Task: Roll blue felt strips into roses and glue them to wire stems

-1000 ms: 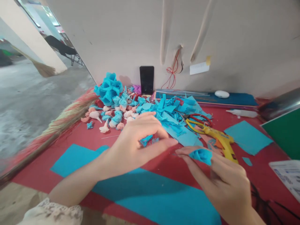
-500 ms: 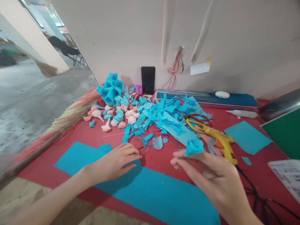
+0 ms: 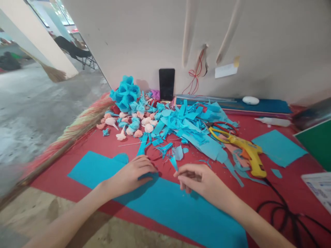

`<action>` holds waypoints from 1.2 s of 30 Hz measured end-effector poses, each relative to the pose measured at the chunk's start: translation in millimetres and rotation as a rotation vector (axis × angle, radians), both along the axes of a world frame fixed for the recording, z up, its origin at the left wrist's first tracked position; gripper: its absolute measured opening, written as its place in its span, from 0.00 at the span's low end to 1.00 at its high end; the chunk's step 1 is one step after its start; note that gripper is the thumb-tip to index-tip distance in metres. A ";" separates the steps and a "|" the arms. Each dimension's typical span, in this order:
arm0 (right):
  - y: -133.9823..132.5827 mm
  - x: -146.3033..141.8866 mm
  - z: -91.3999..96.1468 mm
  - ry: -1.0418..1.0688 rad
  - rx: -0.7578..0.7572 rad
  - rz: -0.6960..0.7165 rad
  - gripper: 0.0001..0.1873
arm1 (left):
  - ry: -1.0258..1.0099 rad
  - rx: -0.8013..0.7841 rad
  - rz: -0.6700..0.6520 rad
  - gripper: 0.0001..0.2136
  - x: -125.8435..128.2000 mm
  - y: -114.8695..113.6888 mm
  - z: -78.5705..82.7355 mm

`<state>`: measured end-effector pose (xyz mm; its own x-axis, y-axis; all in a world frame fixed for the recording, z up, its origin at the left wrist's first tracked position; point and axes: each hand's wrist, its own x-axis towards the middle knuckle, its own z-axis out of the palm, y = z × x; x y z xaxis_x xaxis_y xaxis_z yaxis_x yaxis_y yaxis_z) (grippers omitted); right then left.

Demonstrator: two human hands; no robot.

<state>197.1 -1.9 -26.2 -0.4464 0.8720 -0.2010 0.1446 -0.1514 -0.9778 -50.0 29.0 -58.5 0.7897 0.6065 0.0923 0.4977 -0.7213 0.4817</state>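
Observation:
My right hand (image 3: 204,181) pinches the narrow tip of a small blue paper cone (image 3: 173,163) between thumb and fingertips. The cone flares upward, just above the near edge of the scraps. Loosely bent, with the thumb apart from the fingers, my left hand (image 3: 136,174) lies over a long blue paper sheet (image 3: 181,206). I see nothing held in it. A round-ended blue paper piece (image 3: 121,158) lies by the sheet's far edge, left of that hand.
Beyond the hands lie blue paper scraps (image 3: 186,120), small pink and blue paper flowers (image 3: 134,125) and a blue flower cluster (image 3: 126,93). A yellow glue gun (image 3: 249,151), red-handled pliers (image 3: 224,126) and a square blue sheet (image 3: 279,148) are to the right. A phone (image 3: 167,84) leans on the wall.
My right hand has moved left, bringing the blue paper cone from the right side toward my left hand. The cone now shows from its side. My left hand stays over the sheet.

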 end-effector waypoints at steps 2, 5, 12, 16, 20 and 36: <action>0.5 -0.4 -2.5 0.016 -0.045 0.001 0.09 | -0.031 0.009 0.000 0.06 0.6 0.9 -4.2; 1.3 1.1 2.5 0.057 -0.088 -0.033 0.12 | -0.080 0.018 -0.014 0.04 1.0 2.4 -8.8; 0.0 2.6 19.8 0.184 -0.142 -0.061 0.11 | -0.170 0.072 0.010 0.03 -1.4 2.5 -15.0; -4.3 2.1 19.6 0.239 -0.185 -0.106 0.10 | -0.191 0.102 0.019 0.03 -2.0 2.5 -17.9; -8.5 2.6 20.3 0.283 -0.198 -0.183 0.13 | -0.201 0.127 0.024 0.03 -0.4 3.0 -17.9; -23.4 10.3 35.9 0.313 -0.046 -0.222 0.14 | -0.208 0.144 0.050 0.03 2.0 1.1 -14.1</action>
<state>207.4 -25.4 9.7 -0.2934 0.9476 -0.1264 -0.2006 -0.1903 -0.9610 -48.0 30.1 -72.7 0.7140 0.6135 0.3375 0.4357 -0.7666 0.4717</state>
